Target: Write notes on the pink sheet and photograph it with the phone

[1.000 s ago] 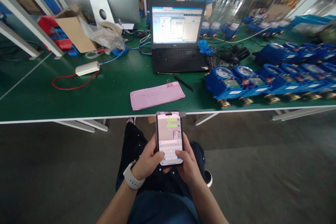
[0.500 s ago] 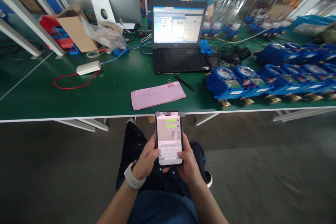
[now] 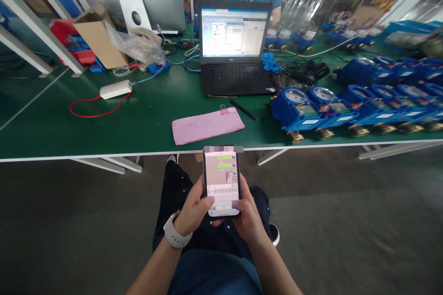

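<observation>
Over my lap, just in front of the table edge, a smartphone (image 3: 222,179) is held upright between both hands. Its screen shows a chat with green bubbles and a keyboard. My left hand (image 3: 192,207) is closed round the phone's left side, thumb over the keyboard; a white watch is on that wrist. My right hand (image 3: 249,214) grips the right side, its thumb at the lower right of the keys. The fingers behind the phone are mostly hidden. Beyond it on the table lie a pink paper bundle (image 3: 207,126) with a binder clip and a black pen (image 3: 243,109).
A laptop (image 3: 236,73) stands open on the green table (image 3: 148,124). Rows of blue meters (image 3: 308,108) with brass fittings line the right. At left are a white box (image 3: 116,89) with a red cord, a cardboard box (image 3: 104,41) and a monitor. Across the table sits a person.
My left thumb has shifted slightly right and inward over the keyboard, and my right thumb a little left. Both hands still hold the phone. The objects on the table have not moved.
</observation>
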The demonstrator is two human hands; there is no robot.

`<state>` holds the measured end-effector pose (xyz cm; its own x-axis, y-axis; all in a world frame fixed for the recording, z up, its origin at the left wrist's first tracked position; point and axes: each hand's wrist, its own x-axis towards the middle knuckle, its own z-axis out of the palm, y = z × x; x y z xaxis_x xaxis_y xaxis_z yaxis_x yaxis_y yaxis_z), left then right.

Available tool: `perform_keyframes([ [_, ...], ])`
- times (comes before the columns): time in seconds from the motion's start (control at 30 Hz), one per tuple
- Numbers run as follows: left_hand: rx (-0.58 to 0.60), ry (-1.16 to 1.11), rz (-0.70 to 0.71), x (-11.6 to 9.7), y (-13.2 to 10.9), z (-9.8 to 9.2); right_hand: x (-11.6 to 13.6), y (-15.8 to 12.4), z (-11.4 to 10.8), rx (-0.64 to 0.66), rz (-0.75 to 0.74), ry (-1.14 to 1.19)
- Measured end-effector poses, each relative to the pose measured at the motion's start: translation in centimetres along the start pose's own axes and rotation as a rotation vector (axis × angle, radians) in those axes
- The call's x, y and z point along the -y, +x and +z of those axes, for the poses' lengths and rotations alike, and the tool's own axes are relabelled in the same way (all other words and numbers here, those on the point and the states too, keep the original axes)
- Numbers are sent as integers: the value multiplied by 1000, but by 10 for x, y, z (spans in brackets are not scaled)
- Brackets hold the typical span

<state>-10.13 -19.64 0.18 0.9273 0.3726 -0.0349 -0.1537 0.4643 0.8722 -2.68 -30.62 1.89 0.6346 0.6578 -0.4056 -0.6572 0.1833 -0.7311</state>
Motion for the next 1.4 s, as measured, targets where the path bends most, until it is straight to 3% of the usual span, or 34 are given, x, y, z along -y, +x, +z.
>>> perform_keyframes([
  [0.3,-38,-63,-10,-1,1,2,-2,-1,0,11,-22,-59],
  [0.5,38,-15,47,-6,1,5,-5,0,1,-56,-87,-167],
  [0.83,9,270,24,-13,1,10,-3,2,0,-83,-70,-20],
  [1.17,97,66,23,-12,0,4,-5,1,-3,0,-70,-43],
  [1.4,7,-32,-44,-3,-2,2,-3,0,-1,15,-49,-35],
])
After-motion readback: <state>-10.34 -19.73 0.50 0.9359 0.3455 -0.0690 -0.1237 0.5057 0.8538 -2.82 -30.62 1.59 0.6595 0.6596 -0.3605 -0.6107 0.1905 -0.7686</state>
